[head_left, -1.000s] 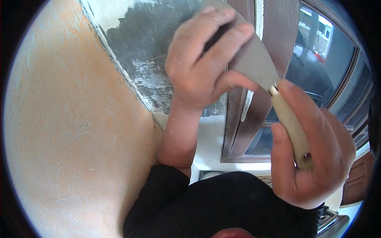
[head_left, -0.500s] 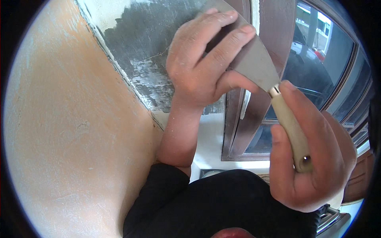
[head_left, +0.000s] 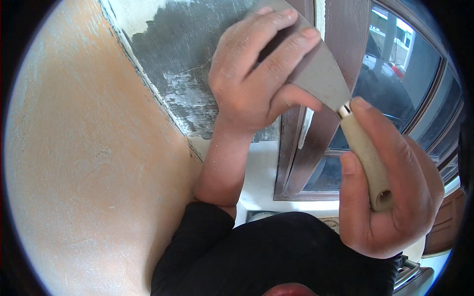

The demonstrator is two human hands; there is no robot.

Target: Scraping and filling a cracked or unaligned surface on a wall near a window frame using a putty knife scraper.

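A wide putty knife [head_left: 323,74] with a flat metal blade and a pale handle lies slanted at the upper middle. My left hand [head_left: 252,74] is spread over the blade, index and middle fingers stretched flat on its face and thumb along its lower edge. At the right, my right hand [head_left: 407,187] wraps round the handle [head_left: 365,155], its index finger reaching up to the metal collar. Behind the left hand is a wall patch coated in dark grey [head_left: 182,44], streaked with white lower down. The blade's far edge is partly hidden by my fingers.
An orange-tan wall [head_left: 89,148] with chalky streaks fills the left, meeting the grey patch at a rough white edge [head_left: 148,81]. To the right stands a brown wooden frame [head_left: 340,49] with glass panes [head_left: 385,89]. A black shirt [head_left: 266,251] shows at the bottom.
My right hand and the handle have shifted slightly to the right, and the blade has moved a little with them. The left hand keeps the same pose on the blade.
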